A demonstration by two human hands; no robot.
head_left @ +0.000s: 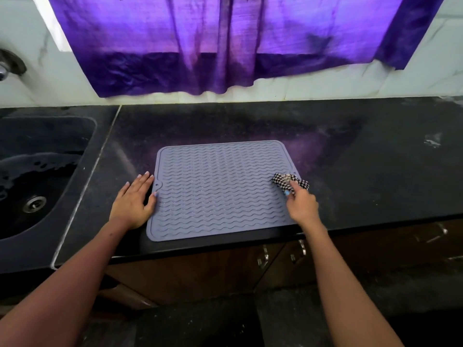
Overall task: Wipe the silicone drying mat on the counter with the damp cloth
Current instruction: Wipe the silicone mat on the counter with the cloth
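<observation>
Far left: dark sink (37,176) sunk into the surface, wet inside, drain visible; tap (7,66) on the wall above it. Left hand (134,202) lies flat on the black surface (375,171) just beside the mat's left edge, fingers straight, thumb touching the rim, holding nothing, bracing only. Centre: grey silicone drying mat (220,189), wavy ribs, flat on the surface, near edge close to the surface's front lip. Right hand (302,205) at the mat's right edge, grip closed around a bunched checkered cloth (290,182), which sits partly on the mat, partly off it over the bare surface.

Risks, as judgement: the mat could slide or buckle toward the sink on a leftward stroke, since the left hand sits mostly beside it rather than on it. A bunched cloth covers a narrow strip and may skip the grooves between ribs. A pull toward the body could drag the mat over the front lip.

Around: purple curtain (225,46) hangs behind, clear of the mat; cabinet handles (263,257) below. Nothing blocks the wiping path.
</observation>
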